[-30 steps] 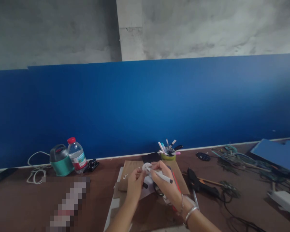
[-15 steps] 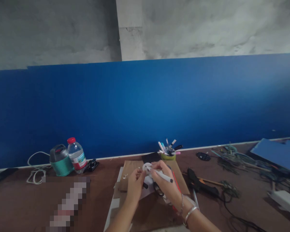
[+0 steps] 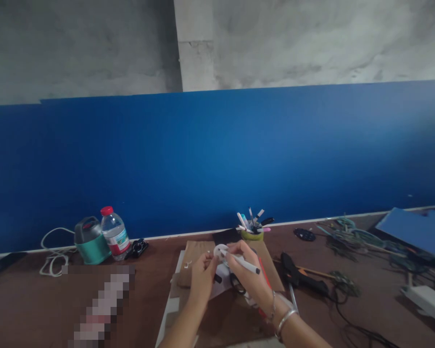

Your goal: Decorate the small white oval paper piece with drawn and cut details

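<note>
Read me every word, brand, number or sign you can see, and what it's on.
No text can be read.
Bottle label: printing too small and blurred.
White disc: dark marks, too small to make out.
White pen: no legible lettering.
Pixelated patch: anything there is obscured.

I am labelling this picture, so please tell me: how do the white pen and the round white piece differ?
The white pen is long and thin; the round white piece is compact and disc-like. The right hand holds the white pen; the left hand holds the round white piece. Both are mostly white.
</note>
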`<action>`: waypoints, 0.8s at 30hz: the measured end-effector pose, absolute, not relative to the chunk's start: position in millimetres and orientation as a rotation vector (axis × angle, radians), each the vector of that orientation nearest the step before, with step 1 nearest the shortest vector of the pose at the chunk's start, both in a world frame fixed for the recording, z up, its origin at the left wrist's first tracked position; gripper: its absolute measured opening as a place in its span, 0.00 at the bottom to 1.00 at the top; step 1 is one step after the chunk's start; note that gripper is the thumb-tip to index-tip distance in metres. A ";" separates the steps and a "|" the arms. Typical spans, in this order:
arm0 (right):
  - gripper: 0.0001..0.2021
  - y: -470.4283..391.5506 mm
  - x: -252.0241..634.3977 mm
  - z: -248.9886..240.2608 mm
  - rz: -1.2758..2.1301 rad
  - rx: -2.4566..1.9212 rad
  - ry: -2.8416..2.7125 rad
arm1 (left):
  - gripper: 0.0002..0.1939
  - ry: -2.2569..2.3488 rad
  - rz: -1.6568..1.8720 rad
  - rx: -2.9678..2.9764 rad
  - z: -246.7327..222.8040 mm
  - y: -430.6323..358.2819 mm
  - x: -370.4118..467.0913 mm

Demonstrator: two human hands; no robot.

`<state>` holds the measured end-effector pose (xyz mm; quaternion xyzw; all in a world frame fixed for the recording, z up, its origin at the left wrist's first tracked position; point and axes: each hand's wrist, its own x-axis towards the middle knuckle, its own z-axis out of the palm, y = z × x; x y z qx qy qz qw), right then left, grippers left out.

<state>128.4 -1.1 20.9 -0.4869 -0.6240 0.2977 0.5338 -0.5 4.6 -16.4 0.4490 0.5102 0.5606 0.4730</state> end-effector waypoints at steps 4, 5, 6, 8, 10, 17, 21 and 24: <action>0.04 -2.8 128.3 23.2 0.718 -1.158 -1.479 | 0.19 1.240 1.382 1.096 -16.9 5.0 -0.7; 0.04 -3.2 128.2 23.8 0.719 -1.161 -1.476 | 0.19 1.241 1.382 1.095 -16.8 5.0 -0.6; 0.04 -3.5 128.1 24.2 0.719 -1.168 -1.474 | 0.19 1.246 1.381 1.093 -16.7 5.0 -0.5; 0.04 -3.6 128.0 24.5 0.723 -1.177 -1.477 | 0.20 1.262 1.379 1.087 -16.4 4.8 -0.3; 0.04 -3.3 127.9 24.2 0.724 -1.175 -1.482 | 0.20 1.274 1.377 1.082 -16.1 4.6 -0.2; 0.05 -2.4 128.0 23.2 0.724 -1.166 -1.481 | 0.20 1.259 1.365 1.092 -12.8 3.3 -0.2; 0.04 -3.1 128.3 24.1 0.732 -1.162 -1.480 | 0.20 1.263 1.373 1.116 -10.1 1.9 0.3; 0.04 -2.5 128.3 23.0 0.730 -1.163 -1.482 | 0.21 1.258 1.371 1.106 -10.1 1.8 0.5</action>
